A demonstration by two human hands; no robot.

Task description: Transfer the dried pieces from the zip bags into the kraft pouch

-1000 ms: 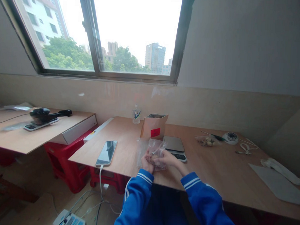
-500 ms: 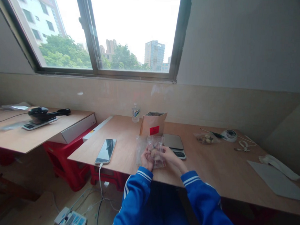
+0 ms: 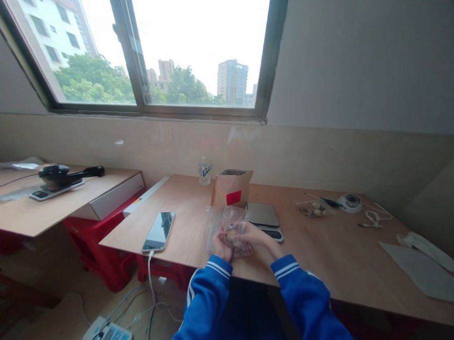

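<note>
Both my hands are at a clear plastic bag point(image 3: 235, 215) near the table's front edge; small tan pieces show in it. My left hand point(image 3: 222, 245) grips the bag from the left with bent fingers. From the right, my right hand point(image 3: 251, 233) pinches the same bag, its fingertips close to the left ones. More clear plastic point(image 3: 213, 229) lies beside the left hand. Behind the hands stands an open brown paper pouch point(image 3: 226, 185) with a red label. A kitchen scale point(image 3: 263, 215) with a metal plate sits just right of the pouch, partly behind my right hand.
A phone point(image 3: 158, 231) on a white cable lies at left, and a clear bottle point(image 3: 204, 171) stands at the back. To the right are a bag of pieces point(image 3: 314, 209), a white round device point(image 3: 350, 203) and a grey sheet point(image 3: 418, 268). A power strip point(image 3: 109, 332) is on the floor.
My right hand has shifted slightly left over the bag, closer to the left hand. Both hands still hold the bag. The camera view has moved a little.
</note>
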